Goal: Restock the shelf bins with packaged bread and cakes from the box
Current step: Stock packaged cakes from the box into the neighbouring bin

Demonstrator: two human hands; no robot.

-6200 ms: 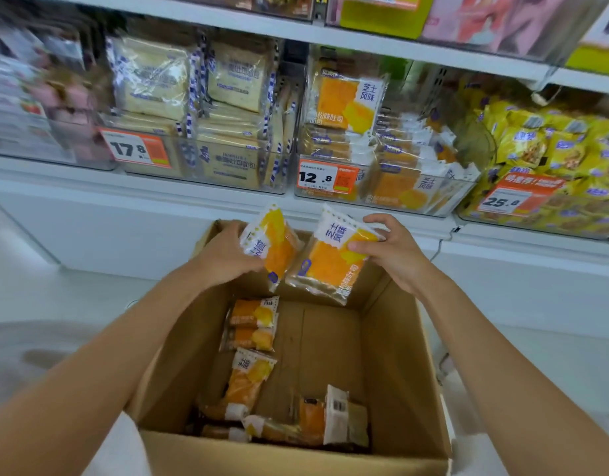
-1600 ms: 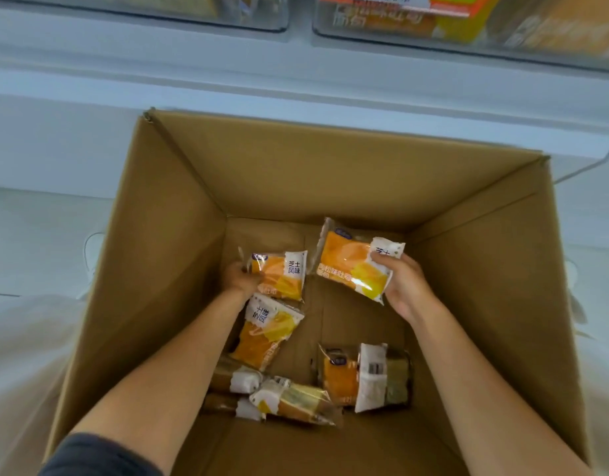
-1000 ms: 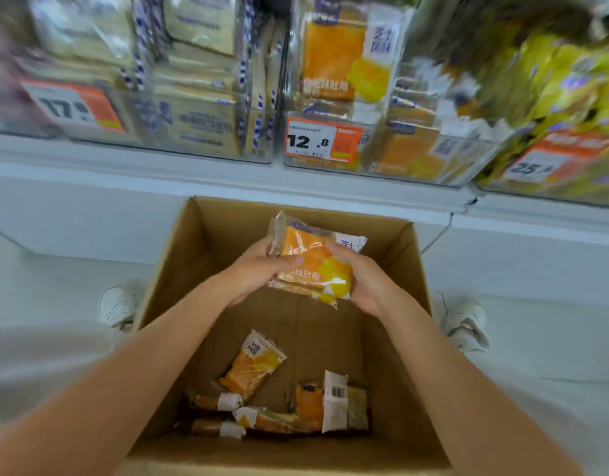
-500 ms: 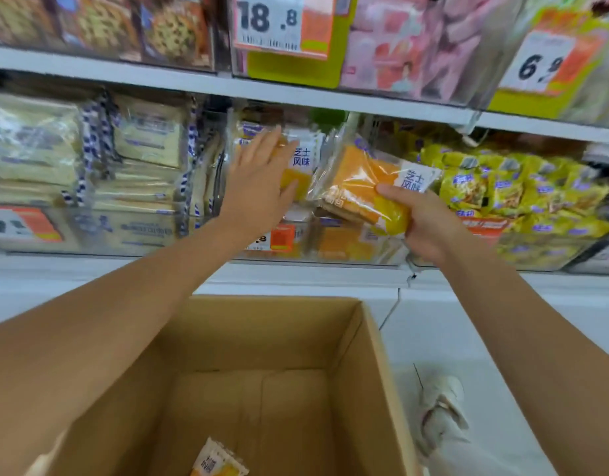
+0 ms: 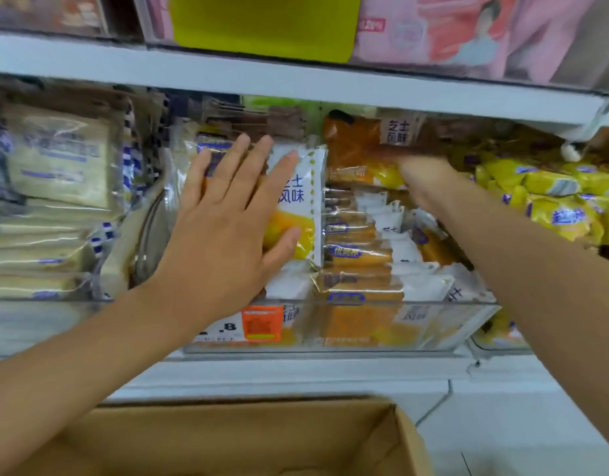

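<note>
Left hand (image 5: 227, 228): fingers straight, flat against upright packet (image 5: 306, 201) in bin (image 5: 364, 324). Right hand (image 5: 423, 180), 2 o'clock: blurred, grips orange packet (image 5: 354, 149).

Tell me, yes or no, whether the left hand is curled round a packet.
No, the left hand lies flat with straight fingers against the upright orange-and-white packet in the clear bin.

One pack (image 5: 308, 214), orange & white w/ blue letters, stands on its end at the front left of the clear bin (image 5: 443, 324). Left hand (image 5: 224, 235) lies flat on it. 2nd pack (image 5: 356, 151), orange & blurry, is up over the stack (image 5: 358, 257) in the bin, held by right hand (image 5: 425, 180). Brown box (image 5: 261, 441) is open, low down in front.
</note>
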